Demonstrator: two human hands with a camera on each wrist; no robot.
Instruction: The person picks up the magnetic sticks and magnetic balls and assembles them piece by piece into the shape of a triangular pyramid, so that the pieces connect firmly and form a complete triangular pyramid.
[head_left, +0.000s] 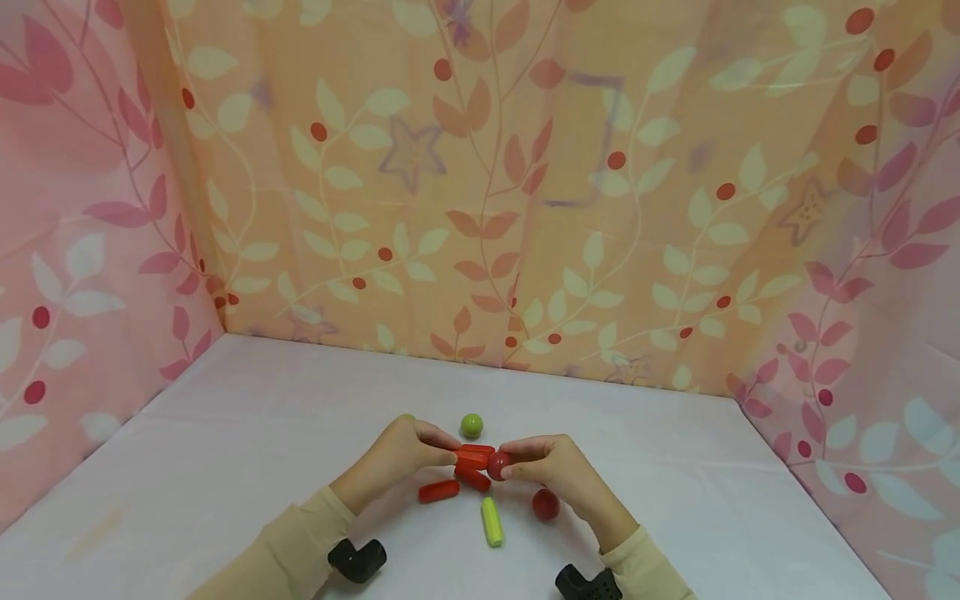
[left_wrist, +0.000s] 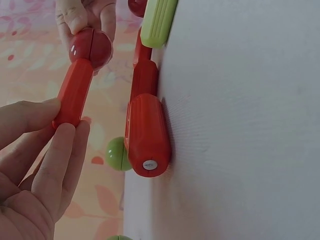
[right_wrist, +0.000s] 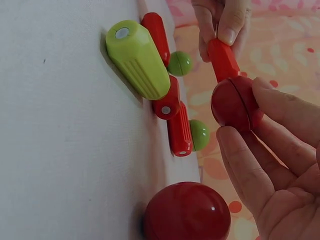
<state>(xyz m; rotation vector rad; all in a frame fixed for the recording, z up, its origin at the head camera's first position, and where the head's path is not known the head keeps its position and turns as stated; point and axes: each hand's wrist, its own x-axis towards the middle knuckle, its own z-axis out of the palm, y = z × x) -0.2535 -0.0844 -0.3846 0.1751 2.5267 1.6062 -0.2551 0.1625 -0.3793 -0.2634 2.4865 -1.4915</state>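
Observation:
My left hand pinches a red magnetic rod between thumb and fingertips. Held by the thumb and fingers of my right hand is a red ball with a seam around it. The rod's far end meets the ball, and both are lifted above the table. Beneath them lie several more red rods, one close under the hands and another to the left. Nearer me is a lime-green rod. A second red ball rests below my right hand.
A green ball sits beyond the hands, and another green ball shows in the right wrist view. The white tabletop ends at patterned cloth walls on the far side, left and right. Black devices are at both wrists.

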